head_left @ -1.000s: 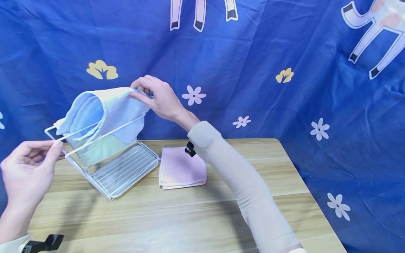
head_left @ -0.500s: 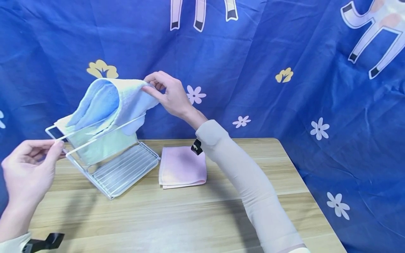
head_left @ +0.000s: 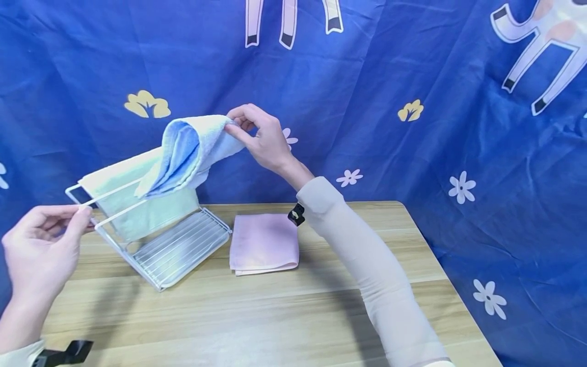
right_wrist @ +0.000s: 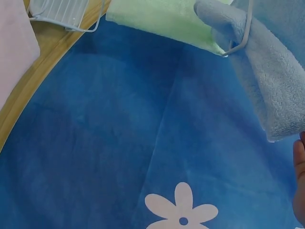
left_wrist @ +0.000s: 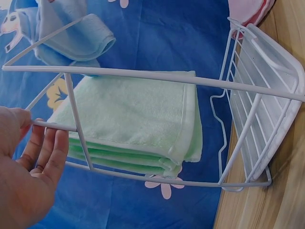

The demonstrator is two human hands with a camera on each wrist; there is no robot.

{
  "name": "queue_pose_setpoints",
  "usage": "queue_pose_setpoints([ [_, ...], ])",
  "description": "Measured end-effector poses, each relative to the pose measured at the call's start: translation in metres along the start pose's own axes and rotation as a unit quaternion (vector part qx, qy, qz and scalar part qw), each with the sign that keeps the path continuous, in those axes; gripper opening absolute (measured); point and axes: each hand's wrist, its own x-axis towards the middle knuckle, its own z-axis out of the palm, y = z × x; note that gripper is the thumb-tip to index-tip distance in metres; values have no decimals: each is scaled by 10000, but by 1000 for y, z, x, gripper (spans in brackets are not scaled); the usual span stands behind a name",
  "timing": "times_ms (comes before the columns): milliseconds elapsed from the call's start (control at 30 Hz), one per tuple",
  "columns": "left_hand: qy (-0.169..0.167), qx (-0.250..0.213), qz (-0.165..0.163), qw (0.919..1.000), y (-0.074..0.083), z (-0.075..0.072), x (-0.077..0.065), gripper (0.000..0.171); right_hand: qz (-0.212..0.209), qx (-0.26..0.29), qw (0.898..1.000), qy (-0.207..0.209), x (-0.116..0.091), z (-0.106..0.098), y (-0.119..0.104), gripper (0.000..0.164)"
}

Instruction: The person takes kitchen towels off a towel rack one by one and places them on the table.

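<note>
My left hand pinches the end bar of a white wire rack between thumb and fingers. Over one of the rack's bars hangs a folded pale green towel. My right hand pinches one end of a light blue towel, held up above the rack's far end. Its looped lower part still lies across the rack's upper bars in the head view. In the right wrist view, only the fingertips show, at the blue towel's edge.
A folded pink towel lies on the wooden table, just right of the rack's ribbed tray. Behind the table hangs a blue patterned cloth.
My right hand has moved to the right, drawing the blue towel along the rack and uncovering more of the green towel. The left hand stays on the rack's bar.
</note>
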Motion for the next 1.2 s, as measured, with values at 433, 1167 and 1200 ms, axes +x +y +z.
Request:
queue_pose_setpoints([
  [433,-11,45,-18,10000,4,-2,-3,12,-267,48,9994,200,-12,-14,-1,13],
  [1167,13,-178,-18,9998,6,-3,-6,14,-740,-167,9954,579,-14,-48,-8,10],
  [1200,9,-123,-12,9999,6,-3,-6,14,-765,-161,9951,601,-14,-50,-8,10],
])
